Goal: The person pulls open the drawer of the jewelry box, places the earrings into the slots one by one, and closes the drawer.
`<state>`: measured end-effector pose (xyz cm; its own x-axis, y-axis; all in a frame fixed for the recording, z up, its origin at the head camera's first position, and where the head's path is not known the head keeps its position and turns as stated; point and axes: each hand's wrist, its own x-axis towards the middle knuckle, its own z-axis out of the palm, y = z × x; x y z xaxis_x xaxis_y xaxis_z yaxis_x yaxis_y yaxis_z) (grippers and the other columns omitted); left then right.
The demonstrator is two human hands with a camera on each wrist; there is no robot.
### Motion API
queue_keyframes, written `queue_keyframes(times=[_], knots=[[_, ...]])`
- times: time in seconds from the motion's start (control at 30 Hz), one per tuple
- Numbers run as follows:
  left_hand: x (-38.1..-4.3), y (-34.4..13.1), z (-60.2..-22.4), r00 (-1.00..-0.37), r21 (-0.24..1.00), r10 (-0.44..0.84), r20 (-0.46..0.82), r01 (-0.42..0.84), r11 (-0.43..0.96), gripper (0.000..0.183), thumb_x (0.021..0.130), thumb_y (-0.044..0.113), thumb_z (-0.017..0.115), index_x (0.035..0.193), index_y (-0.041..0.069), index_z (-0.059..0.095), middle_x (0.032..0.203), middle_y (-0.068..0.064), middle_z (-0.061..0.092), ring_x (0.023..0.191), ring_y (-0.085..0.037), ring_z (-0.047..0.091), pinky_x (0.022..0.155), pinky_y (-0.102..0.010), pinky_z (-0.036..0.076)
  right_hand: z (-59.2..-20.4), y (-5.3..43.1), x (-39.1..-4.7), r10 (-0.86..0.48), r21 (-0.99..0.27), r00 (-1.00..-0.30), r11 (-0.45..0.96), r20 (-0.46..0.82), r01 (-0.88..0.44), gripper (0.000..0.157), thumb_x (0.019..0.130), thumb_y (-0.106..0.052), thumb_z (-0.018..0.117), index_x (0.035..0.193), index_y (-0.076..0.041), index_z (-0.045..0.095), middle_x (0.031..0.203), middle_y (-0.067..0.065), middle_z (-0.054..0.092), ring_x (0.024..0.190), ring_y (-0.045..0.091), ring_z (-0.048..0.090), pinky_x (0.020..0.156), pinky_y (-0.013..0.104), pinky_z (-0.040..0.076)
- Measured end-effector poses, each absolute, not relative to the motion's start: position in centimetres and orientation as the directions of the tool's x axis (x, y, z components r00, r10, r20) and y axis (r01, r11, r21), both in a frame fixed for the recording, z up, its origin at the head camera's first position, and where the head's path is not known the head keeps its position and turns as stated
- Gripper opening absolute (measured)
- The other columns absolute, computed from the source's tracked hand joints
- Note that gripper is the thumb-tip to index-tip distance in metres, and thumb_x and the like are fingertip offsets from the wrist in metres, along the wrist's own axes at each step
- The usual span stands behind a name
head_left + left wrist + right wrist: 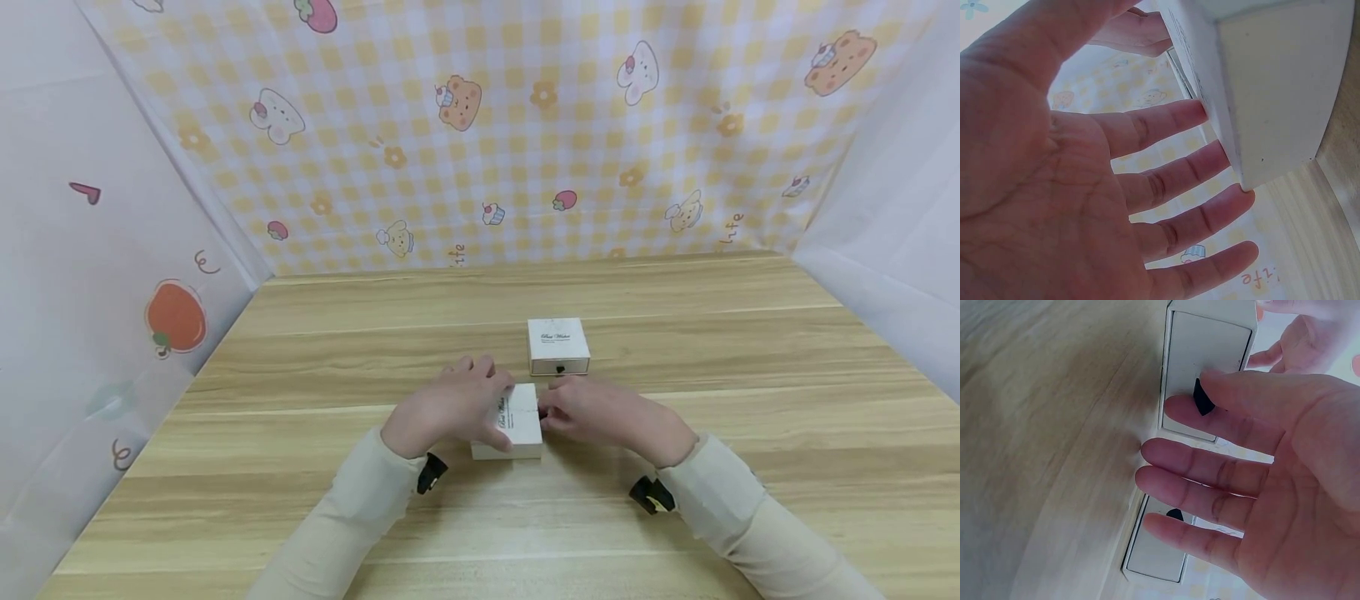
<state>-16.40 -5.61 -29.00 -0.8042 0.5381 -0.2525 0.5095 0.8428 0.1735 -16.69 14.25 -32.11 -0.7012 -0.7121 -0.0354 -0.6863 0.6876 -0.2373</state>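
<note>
A white drawer box (523, 421) with dark print on top lies on the table, its drawer front facing right. My left hand (461, 404) holds it from the left, thumb at the near edge and index finger at the far edge. In the left wrist view several of its fingertips touch the box (1279, 94), and the little finger stands free. My right hand (592, 410) is at the drawer front. Its thumb and index finger pinch the black pull tab (1202, 400), while the other fingers extend beside the box. The drawer front looks flush with its sleeve.
A second white drawer box (557, 340) sits just behind, its black tab (560, 368) facing me. Both stand on a wood-grain table (337, 333). A yellow checked cloth (525, 150) hangs at the back, with white sheets (90, 275) on the sides.
</note>
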Motion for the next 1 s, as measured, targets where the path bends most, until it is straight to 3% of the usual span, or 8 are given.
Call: queue_keyframes(times=[0.4, 0.63, 0.8, 1.0], knots=[[-16.36, -5.57, -28.99, -0.801, 0.172, 0.543, -0.252, 0.515, 0.840, 0.075, 0.068, 0.046, 0.079, 0.129, 0.015, 0.051, 0.107, -0.001, 0.046, 0.090, -0.018, 0.038, 0.076, -0.030, 0.034, -32.18, 14.29, -16.74, -0.715, -0.241, -0.698, 0.684, -0.034, -0.689, 0.005, 0.088, -0.017, 0.062, 0.088, -0.012, 0.064, 0.074, -0.005, 0.053, 0.065, 0.007, 0.043, 0.058, 0.019, 0.038], [-16.44, -5.68, -29.04, -0.794, 0.189, 0.559, -0.240, 0.527, 0.829, 0.072, 0.068, 0.044, 0.080, 0.127, 0.013, 0.051, 0.104, -0.001, 0.045, 0.089, -0.019, 0.037, 0.077, -0.031, 0.033, -31.49, 14.56, -16.73, -0.682, -0.285, -0.730, 0.710, -0.050, -0.644, 0.010, 0.089, -0.014, 0.059, 0.093, -0.008, 0.065, 0.089, 0.001, 0.061, 0.078, 0.010, 0.054, 0.071, 0.027, 0.048], [-16.58, -5.72, -29.10, -0.791, 0.189, 0.563, -0.238, 0.531, 0.826, 0.074, 0.067, 0.044, 0.080, 0.127, 0.013, 0.051, 0.107, -0.003, 0.046, 0.091, -0.019, 0.038, 0.079, -0.032, 0.035, -31.27, 14.87, -16.75, -0.687, -0.276, -0.726, 0.691, 0.037, -0.668, 0.016, 0.088, -0.010, 0.061, 0.101, -0.002, 0.058, 0.098, 0.009, 0.062, 0.091, 0.020, 0.060, 0.079, 0.033, 0.051], [-16.64, -5.69, -29.12, -0.781, 0.173, 0.576, -0.241, 0.549, 0.817, 0.074, 0.068, 0.044, 0.080, 0.129, 0.014, 0.050, 0.107, -0.001, 0.046, 0.091, -0.019, 0.038, 0.078, -0.031, 0.035, -31.36, 14.82, -16.81, -0.708, -0.242, -0.701, 0.668, 0.082, -0.703, 0.022, 0.085, -0.006, 0.063, 0.105, -0.007, 0.054, 0.102, 0.005, 0.059, 0.089, 0.015, 0.057, 0.077, 0.031, 0.050]])
